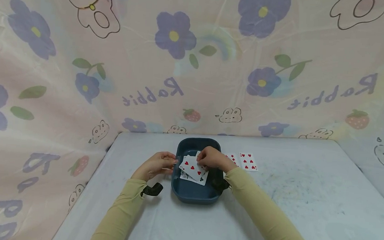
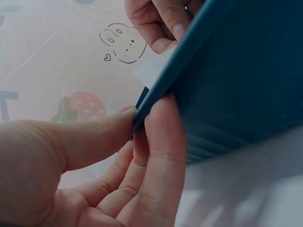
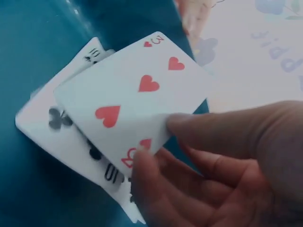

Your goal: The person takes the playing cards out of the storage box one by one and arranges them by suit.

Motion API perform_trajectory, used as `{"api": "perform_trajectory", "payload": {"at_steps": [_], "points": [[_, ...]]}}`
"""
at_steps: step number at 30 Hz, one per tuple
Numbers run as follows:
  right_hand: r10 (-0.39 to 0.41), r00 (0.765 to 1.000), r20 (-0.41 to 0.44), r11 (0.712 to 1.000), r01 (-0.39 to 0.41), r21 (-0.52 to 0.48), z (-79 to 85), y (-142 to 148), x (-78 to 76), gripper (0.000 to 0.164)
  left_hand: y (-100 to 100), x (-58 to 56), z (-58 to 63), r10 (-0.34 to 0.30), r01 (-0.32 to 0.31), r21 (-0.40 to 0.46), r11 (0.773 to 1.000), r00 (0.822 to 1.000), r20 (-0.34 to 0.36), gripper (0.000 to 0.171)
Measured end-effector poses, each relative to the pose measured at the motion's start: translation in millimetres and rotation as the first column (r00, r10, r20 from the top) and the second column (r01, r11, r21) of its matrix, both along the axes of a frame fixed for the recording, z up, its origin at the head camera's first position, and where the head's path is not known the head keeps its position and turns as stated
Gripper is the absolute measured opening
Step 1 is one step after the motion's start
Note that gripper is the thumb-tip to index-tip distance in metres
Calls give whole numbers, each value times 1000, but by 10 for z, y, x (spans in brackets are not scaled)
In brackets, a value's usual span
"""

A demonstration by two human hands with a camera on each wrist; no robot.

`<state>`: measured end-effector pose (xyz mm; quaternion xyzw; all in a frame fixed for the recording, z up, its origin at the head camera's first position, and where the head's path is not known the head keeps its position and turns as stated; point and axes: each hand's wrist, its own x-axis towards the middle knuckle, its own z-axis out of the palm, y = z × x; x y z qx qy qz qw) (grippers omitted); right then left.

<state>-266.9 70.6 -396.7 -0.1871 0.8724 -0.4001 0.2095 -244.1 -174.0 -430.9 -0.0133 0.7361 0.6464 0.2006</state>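
Observation:
A dark blue rectangular tray [image 1: 195, 194] stands on the white-covered table. Its left rim is pinched by my left hand [image 1: 155, 165], thumb on one side and fingers on the other in the left wrist view. Over the tray, my right hand [image 1: 214, 158] pinches a three of hearts playing card [image 3: 128, 87] by its edge, between thumb and fingers. Beneath that card lie several loosely stacked cards, with a ten of clubs [image 3: 40, 111] showing on top in the right wrist view. The heart card covers part of them.
Right of the tray, a six of hearts [image 1: 248, 162] lies face up on the table. Beside it a red-suited card [image 1: 232, 158] is partly hidden by my right hand. A patterned cloth [image 1: 208, 62] hangs behind and at the sides of the table [image 1: 292, 214].

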Motion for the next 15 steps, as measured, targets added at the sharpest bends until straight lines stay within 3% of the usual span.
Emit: {"api": "perform_trajectory", "payload": {"at_steps": [6,15], "points": [[-13,999,-46,1000,14,11,63,86,-33,5,6,-8,-1,0,0,-7,1000,1000,-1,25],[-33,999,-18,998,32,-59,165,231,-73,11,11,-14,11,8,-8,-11,1000,1000,5,23]]}}
